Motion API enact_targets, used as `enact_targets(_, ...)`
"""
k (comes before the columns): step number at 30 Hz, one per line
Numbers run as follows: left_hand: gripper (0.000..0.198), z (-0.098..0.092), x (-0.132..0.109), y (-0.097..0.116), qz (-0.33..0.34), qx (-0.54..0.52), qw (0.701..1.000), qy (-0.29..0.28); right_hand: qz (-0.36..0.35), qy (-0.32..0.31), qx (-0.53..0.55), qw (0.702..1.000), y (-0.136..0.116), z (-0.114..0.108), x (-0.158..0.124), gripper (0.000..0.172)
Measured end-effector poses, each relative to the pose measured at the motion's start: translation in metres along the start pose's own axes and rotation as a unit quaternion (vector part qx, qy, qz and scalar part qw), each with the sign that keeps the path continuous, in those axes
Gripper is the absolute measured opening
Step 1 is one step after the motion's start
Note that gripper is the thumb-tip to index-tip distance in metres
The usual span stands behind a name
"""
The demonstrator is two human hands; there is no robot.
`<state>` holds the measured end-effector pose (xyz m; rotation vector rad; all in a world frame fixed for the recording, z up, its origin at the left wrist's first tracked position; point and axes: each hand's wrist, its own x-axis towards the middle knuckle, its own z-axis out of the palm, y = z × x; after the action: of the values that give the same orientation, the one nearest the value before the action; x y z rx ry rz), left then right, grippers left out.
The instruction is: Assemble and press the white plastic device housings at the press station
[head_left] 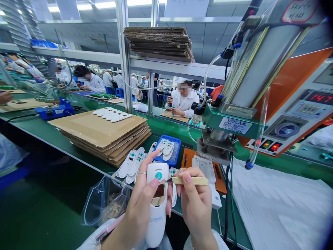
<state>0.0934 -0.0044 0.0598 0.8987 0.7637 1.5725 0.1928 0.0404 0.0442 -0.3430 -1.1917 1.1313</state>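
Note:
My left hand (139, 205) is closed around a white handheld device casing (156, 229), held upright above the bench edge. The casing has a teal round button, a dark window with a tan printed label below it, and an "ease" logo. My left thumb presses beside the button. Between the thumb and fingers of my right hand (196, 198) is a thin tool with a pale yellow handle (201, 181). Its dark, narrow tip meets the casing's right edge near the window; whether it is a blade is unclear. Behind lie several white casing pieces (129, 165) with teal buttons.
A blue tray (177, 146) holds more casings. At left rises a cardboard stack (104, 128) topped with white pieces. An orange fixture (220, 177) sits under the green-and-orange press (221, 118) at right. A clear plastic bag (97, 199) hangs at the bench edge. A co-worker (179, 102) sits opposite.

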Motion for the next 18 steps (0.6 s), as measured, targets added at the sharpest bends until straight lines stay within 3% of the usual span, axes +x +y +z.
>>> enact_targets(4, 0.070, -0.003, 0.002, -0.005, -0.007, 0.017, 1.000, 0.008, 0.071, -0.054, 0.062, 0.994, 0.007, -0.001, -0.002, 0.018)
enact_targets(6, 0.068, -0.004, 0.003, -0.007, -0.012, 0.030, 0.999, 0.008, 0.042, -0.055, 0.055, 0.996, 0.009, -0.001, -0.004, 0.016)
enact_targets(9, 0.075, -0.003, 0.004, -0.005, -0.024, 0.023, 0.999, 0.011, -0.076, -0.008, -0.013, 0.997, 0.009, -0.002, -0.006, 0.016)
enact_targets(11, 0.082, -0.001, 0.005, -0.002, -0.034, 0.015, 0.999, 0.024, -0.118, 0.009, -0.062, 0.991, 0.010, -0.005, -0.007, 0.015)
enact_targets(18, 0.089, 0.004, 0.009, 0.004, -0.037, 0.026, 0.998, 0.052, -0.117, -0.011, -0.096, 0.988, 0.015, -0.011, -0.007, 0.013)
